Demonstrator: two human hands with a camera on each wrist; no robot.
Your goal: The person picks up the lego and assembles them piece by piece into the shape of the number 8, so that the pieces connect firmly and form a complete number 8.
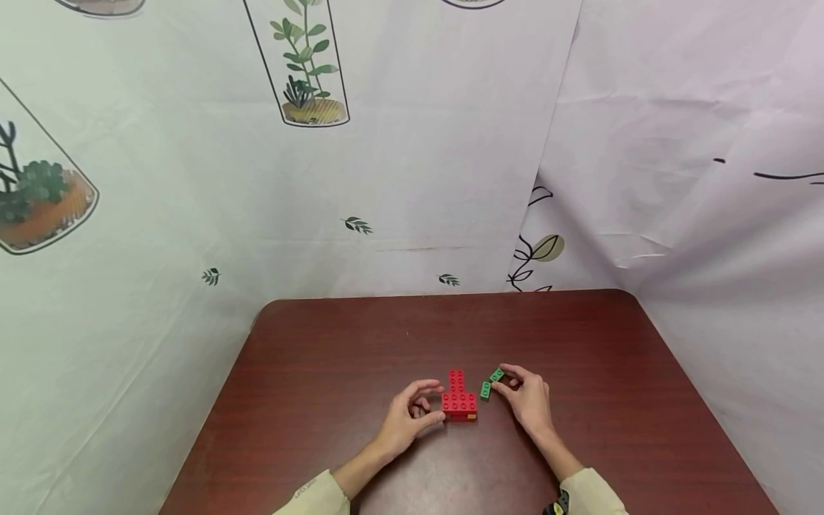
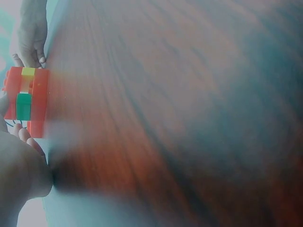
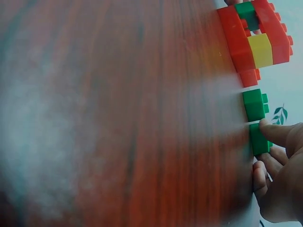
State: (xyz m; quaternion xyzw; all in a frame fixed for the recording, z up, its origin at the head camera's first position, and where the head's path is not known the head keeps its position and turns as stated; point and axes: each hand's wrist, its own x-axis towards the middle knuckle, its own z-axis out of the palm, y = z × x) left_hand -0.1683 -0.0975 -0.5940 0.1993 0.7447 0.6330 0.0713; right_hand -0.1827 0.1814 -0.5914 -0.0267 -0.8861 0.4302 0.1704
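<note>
A brick model (image 1: 459, 404) stands on the table, with red bricks above and below and a red arm running toward the back. Between its red layers, the left wrist view shows a yellow brick (image 2: 28, 73) and a green brick (image 2: 23, 106). At the model's left end is my left hand (image 1: 404, 422), thumb and forefinger spread apart with their tips at its edge. My right hand (image 1: 529, 402) pinches a small green brick (image 1: 496, 375) between thumb and fingers. Another green brick (image 3: 254, 105) sits on the table between the model and the pinched brick.
The brown table (image 1: 309, 343) has rounded far corners. Behind it and along both sides hangs white cloth (image 1: 412, 164) printed with plants. A dark wristband (image 1: 557, 503) shows by the right sleeve.
</note>
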